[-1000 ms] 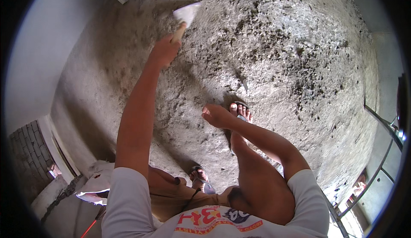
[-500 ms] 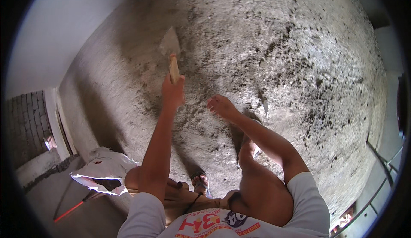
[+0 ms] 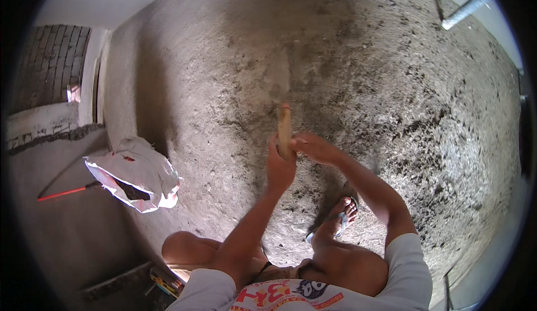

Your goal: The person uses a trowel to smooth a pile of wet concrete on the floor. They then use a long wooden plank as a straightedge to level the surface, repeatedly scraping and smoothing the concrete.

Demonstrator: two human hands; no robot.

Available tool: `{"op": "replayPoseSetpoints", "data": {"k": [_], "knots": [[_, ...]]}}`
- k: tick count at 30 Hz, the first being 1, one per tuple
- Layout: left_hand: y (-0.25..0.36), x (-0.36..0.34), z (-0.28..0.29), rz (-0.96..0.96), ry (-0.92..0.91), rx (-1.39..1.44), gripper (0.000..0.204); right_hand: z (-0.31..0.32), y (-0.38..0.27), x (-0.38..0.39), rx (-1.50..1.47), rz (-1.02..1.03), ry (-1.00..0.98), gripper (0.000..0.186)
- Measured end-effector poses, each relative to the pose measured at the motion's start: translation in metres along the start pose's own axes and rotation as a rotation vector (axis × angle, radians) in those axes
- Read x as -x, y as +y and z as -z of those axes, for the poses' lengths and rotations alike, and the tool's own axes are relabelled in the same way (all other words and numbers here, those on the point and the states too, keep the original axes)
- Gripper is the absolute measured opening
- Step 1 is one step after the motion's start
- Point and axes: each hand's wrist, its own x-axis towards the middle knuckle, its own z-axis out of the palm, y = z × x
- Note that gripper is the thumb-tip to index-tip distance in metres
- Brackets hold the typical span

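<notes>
My left hand [image 3: 281, 168] is wrapped round the wooden handle of a trowel [image 3: 285, 125], which points away from me. Its grey, dusty blade lies over the rough ground and nearly blends into it. From the right, my right hand [image 3: 316, 147] meets the lower part of the handle beside the left hand, fingers curled in against the wood. Under the trowel spreads a rough, grey-brown ground surface [image 3: 224, 92], crumbly and dark-specked toward the right.
A white sack [image 3: 148, 168] with its mouth gaping sits at the left, beside a thin red-ended rod [image 3: 61, 194]. Farther left is a block wall [image 3: 50, 64]. A pale pipe [image 3: 465, 10] juts in at the upper right. My sandalled foot [image 3: 344, 218] stands below my right forearm.
My left hand has brought the trowel rightward and closer. My right hand, apart from it before, now meets the handle. The view has shifted, showing more of the sack and the left wall.
</notes>
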Motion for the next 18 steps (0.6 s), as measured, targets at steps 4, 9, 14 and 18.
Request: {"op": "replayPoseSetpoints", "data": {"k": [4,9,14,18], "knots": [[-0.025,-0.040,0.042,0.168,0.125,-0.203,0.069,0.023,0.035,0.023,0.085,-0.003,0.005,0.048],[-0.037,-0.109,0.092,0.136,0.162,-0.370,0.065,0.043,0.035,0.031,0.133,-0.016,-0.033,0.044],[0.026,-0.137,0.045,0.265,-0.099,-0.500,0.066,0.032,0.016,0.013,0.252,0.007,-0.081,0.041],[0.098,-0.089,-0.003,0.310,-0.375,-0.295,0.066,0.005,0.034,0.012,0.303,0.023,-0.228,0.045]]}}
